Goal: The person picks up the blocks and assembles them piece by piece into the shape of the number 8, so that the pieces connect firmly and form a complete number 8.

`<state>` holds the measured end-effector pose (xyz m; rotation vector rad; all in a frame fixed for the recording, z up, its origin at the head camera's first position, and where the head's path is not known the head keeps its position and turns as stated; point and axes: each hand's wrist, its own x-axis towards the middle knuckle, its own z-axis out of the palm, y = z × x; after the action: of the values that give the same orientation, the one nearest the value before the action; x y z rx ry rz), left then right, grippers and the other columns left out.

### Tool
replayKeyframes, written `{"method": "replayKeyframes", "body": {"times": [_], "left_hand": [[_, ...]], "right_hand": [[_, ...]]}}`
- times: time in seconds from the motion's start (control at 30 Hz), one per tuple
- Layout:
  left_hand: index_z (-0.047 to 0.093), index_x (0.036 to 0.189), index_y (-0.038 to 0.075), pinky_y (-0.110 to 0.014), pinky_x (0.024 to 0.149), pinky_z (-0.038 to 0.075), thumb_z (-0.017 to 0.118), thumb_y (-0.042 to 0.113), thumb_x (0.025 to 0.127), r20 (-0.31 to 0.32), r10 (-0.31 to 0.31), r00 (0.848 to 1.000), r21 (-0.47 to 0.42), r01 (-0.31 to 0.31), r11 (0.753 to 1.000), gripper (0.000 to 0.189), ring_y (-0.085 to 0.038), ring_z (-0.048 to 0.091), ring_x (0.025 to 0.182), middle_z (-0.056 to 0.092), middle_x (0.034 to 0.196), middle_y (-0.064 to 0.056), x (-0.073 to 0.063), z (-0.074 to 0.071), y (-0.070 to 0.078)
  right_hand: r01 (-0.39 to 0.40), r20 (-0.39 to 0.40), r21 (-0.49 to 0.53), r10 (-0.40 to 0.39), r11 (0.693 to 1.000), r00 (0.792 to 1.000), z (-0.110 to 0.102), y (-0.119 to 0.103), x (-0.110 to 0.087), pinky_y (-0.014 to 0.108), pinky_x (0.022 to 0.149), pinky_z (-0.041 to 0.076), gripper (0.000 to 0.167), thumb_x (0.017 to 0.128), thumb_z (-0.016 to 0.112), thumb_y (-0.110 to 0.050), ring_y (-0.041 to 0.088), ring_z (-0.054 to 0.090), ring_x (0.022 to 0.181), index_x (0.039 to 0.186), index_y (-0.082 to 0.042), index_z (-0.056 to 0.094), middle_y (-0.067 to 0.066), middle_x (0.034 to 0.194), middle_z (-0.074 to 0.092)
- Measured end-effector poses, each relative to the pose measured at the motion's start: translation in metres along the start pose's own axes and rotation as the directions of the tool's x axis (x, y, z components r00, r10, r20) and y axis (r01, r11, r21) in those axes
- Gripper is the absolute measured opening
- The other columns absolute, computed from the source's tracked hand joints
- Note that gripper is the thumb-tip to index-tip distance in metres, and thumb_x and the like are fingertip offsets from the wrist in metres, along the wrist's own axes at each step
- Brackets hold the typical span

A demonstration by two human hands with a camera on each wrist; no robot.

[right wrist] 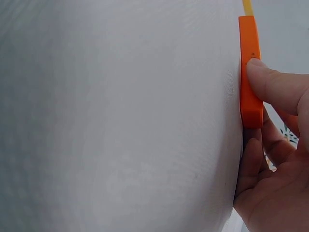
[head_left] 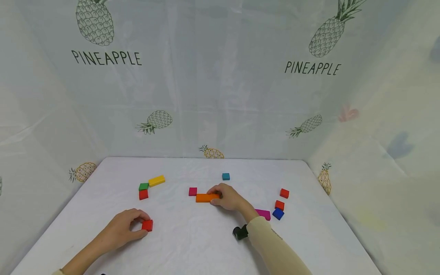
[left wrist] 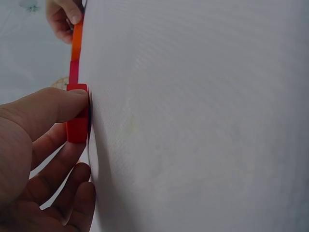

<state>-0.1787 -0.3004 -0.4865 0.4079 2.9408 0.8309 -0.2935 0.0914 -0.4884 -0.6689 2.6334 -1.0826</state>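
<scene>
My left hand pinches a small red block between thumb and fingers at the table's left front. In the left wrist view the thumb lies across the near end of that red block, low against the white cloth. Near the middle of the table, my right hand grips the right end of a long orange block. The right wrist view shows the thumb pressed on the side of the orange block, fingers behind it. A pink-red block sits just off the orange block's left end.
Back left lie a yellow block, a green block and a red block. A teal block stands farther back. Right of my forearm are a magenta block, a blue block and two red blocks.
</scene>
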Motion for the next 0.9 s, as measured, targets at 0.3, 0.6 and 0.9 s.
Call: {"method": "replayKeyframes", "body": {"times": [0.3, 0.6, 0.9], "left_hand": [[0.072, 0.112, 0.028, -0.026, 0.085, 0.057, 0.09, 0.032, 0.085, -0.005, 0.063, 0.998, -0.008, -0.063, 0.998, 0.033, -0.006, 0.058, 0.095, 0.065, 0.102, 0.016, 0.007, 0.002, 0.004], [0.072, 0.111, 0.03, -0.025, 0.084, 0.057, 0.091, 0.031, 0.085, -0.015, 0.086, 0.996, -0.009, -0.087, 0.996, 0.033, -0.007, 0.059, 0.096, 0.064, 0.101, 0.018, 0.019, 0.008, 0.012], [0.073, 0.112, 0.028, -0.026, 0.086, 0.057, 0.09, 0.027, 0.086, 0.003, 0.078, 0.997, -0.037, -0.077, 0.996, 0.032, -0.01, 0.059, 0.098, 0.065, 0.103, 0.016, 0.034, 0.013, 0.024]], "right_hand": [[-0.007, -0.001, -0.007, 0.007, 1.0, 1.0, 0.0, -0.001, 0.0, 0.042, 0.102, 0.051, 0.026, 0.099, 0.077, -0.019, 0.018, 0.055, 0.109, 0.125, -0.021, 0.072, -0.002, 0.117, 0.063], [-0.018, 0.004, -0.004, 0.018, 1.0, 1.0, 0.0, -0.002, 0.0, 0.044, 0.102, 0.051, 0.026, 0.099, 0.077, -0.02, 0.019, 0.055, 0.11, 0.125, -0.021, 0.072, -0.002, 0.117, 0.062], [-0.006, -0.001, -0.024, 0.006, 1.0, 1.0, 0.0, -0.001, 0.001, 0.043, 0.104, 0.051, 0.027, 0.099, 0.078, -0.02, 0.018, 0.056, 0.111, 0.125, -0.02, 0.073, -0.003, 0.119, 0.065]]}}
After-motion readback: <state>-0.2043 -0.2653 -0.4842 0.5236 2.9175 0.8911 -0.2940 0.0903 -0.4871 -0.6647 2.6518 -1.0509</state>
